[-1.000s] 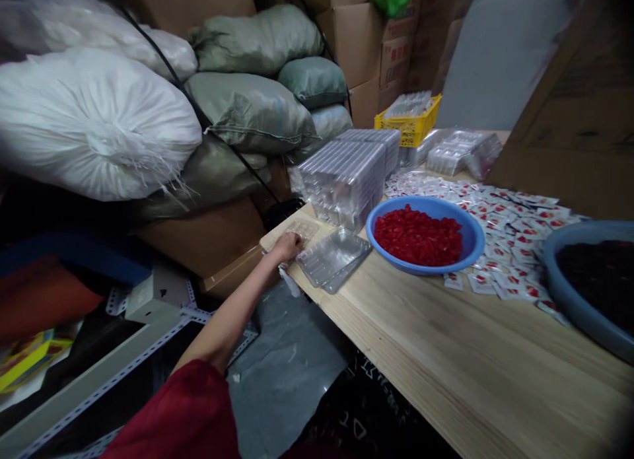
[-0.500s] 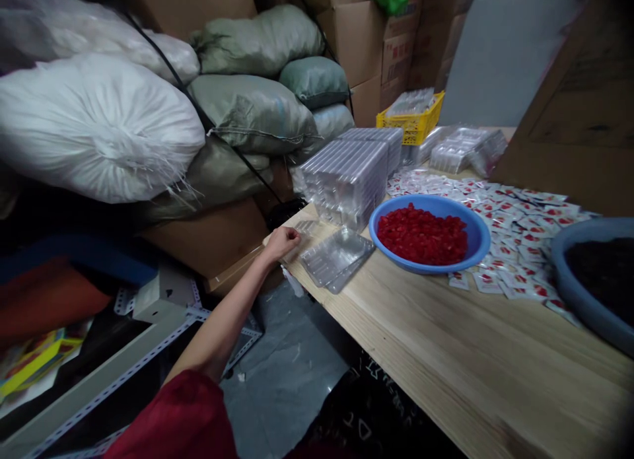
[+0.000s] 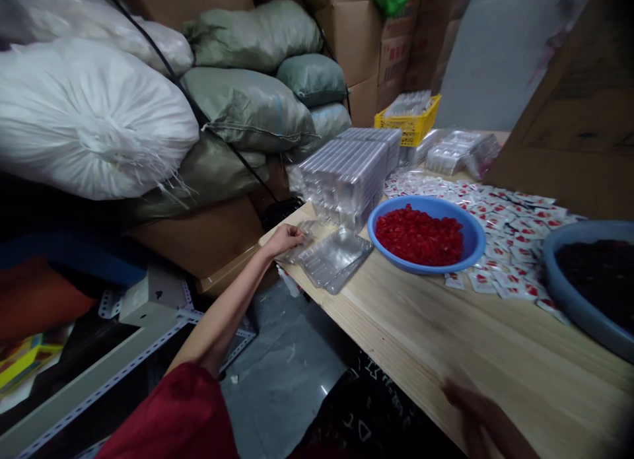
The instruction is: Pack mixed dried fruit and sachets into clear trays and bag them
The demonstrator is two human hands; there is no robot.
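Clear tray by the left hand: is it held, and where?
I can't tell: the left hand's fingertips are at the clear tray, but any hold is unclear.

left hand (image 3: 286,240): fingers curled at clear tray (image 3: 311,230), grip unclear | right hand (image 3: 478,409): low at table (image 3: 396,307) edge (badly blurred) | blue basin (image 3: 481,246): red pieces (image 3: 419,236) inside, between stacked clear trays (image 3: 341,172) and scattered white packets (image 3: 515,238) | yellow crate (image 3: 413,130): behind, holding clear plastic (image 3: 409,104)

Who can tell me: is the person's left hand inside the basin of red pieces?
No, the left hand is beside the flat clear trays.
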